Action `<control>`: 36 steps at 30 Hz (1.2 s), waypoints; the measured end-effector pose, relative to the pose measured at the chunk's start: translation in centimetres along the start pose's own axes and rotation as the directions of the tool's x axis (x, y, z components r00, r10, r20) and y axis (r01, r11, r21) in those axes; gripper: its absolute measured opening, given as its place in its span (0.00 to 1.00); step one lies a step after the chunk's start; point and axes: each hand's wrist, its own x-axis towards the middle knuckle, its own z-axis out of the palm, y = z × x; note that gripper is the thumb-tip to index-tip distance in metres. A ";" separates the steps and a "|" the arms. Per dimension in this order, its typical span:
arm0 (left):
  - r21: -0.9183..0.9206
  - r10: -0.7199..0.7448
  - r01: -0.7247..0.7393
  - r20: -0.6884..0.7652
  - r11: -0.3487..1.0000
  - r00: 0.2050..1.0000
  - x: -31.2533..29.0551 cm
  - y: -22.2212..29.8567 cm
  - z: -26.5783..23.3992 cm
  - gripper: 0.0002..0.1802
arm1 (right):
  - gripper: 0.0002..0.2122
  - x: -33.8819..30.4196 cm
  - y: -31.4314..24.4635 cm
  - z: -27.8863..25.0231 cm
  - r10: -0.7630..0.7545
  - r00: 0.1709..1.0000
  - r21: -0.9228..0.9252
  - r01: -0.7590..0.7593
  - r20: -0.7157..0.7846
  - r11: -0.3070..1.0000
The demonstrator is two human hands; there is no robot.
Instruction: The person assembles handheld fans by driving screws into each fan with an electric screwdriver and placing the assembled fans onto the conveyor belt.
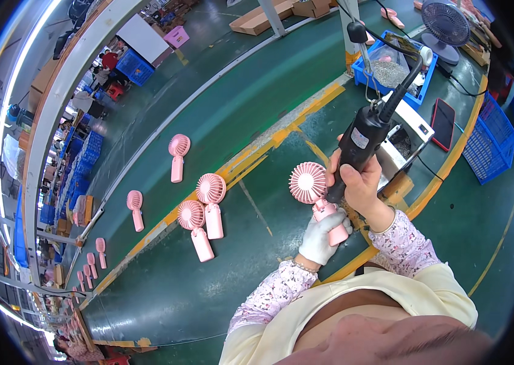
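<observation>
My left hand (pixel 319 236), in a whitish glove, is closed round the handle of a pink handheld fan (pixel 308 182). The fan's round grille points up and away from me. My bare right hand (pixel 360 182) grips a black electric screwdriver (pixel 363 140) that hangs from a hook and has a thick cable at its top. The tool's lower end meets the fan near the neck, and the tip itself is hidden. Left of my hands, two more pink fans lie close together, one fan (pixel 211 190) partly beside the other fan (pixel 192 216).
Further pink fans, including one (pixel 178 146), lie along the green belt (pixel 232 115). At right stand a blue bin (pixel 418 91) of small screws, a white screw feeder (pixel 406 131), a phone (pixel 443 123) and a dark desk fan (pixel 445 24). A blue crate (pixel 491 143) sits beyond the table edge.
</observation>
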 end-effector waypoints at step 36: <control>0.924 0.375 -0.383 0.356 -0.001 0.856 -0.4 -0.9 -2.3 0.13 | 0.18 -2.3 1.7 -1.2 0.221 0.965 -0.130 -0.203 0.144 0.971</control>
